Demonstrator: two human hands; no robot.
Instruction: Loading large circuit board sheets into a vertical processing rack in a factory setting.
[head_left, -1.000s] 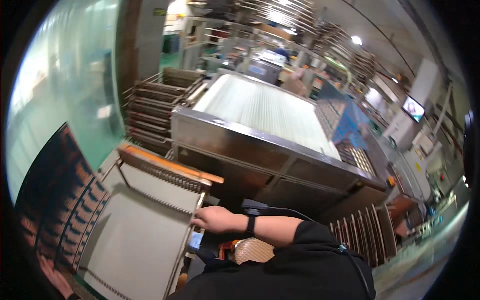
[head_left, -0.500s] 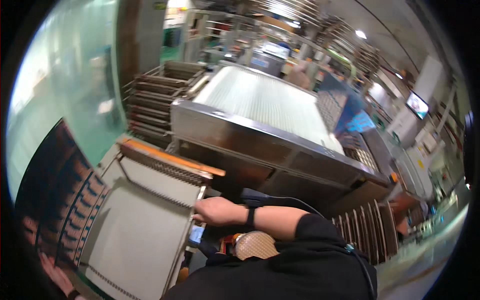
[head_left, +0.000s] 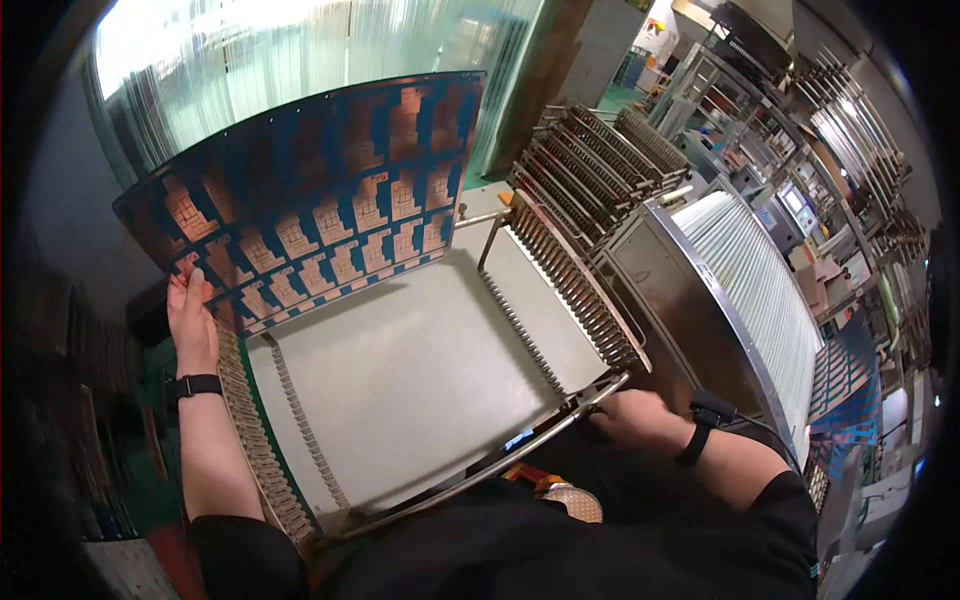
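A large circuit board panel (head_left: 325,225), dark blue with rows of copper patterns, stands tilted upright at the far left side of a slotted rack. My left hand (head_left: 192,315) grips its lower left edge, fingers pointing up along the copper face. The rack (head_left: 570,265) has toothed, coil-like strips along its sides and across its pale base board (head_left: 400,350). My right hand (head_left: 640,418) is closed at the near right corner of the rack, on its metal rail (head_left: 535,445); the fingertips are partly hidden.
Right of the rack is a steel-sided roller conveyor (head_left: 745,290). Stacked slotted racks (head_left: 600,165) stand behind it. Clear plastic strip curtains (head_left: 400,45) hang beyond the panel. Another blue and copper panel (head_left: 840,370) leans at the conveyor's far right. A round patterned stool seat (head_left: 578,502) shows below.
The view has swung left, bringing the rack and panel toward the middle. My left hand still has the panel's edge, and the panel now faces me more squarely. My right hand stays by the rack's corner.
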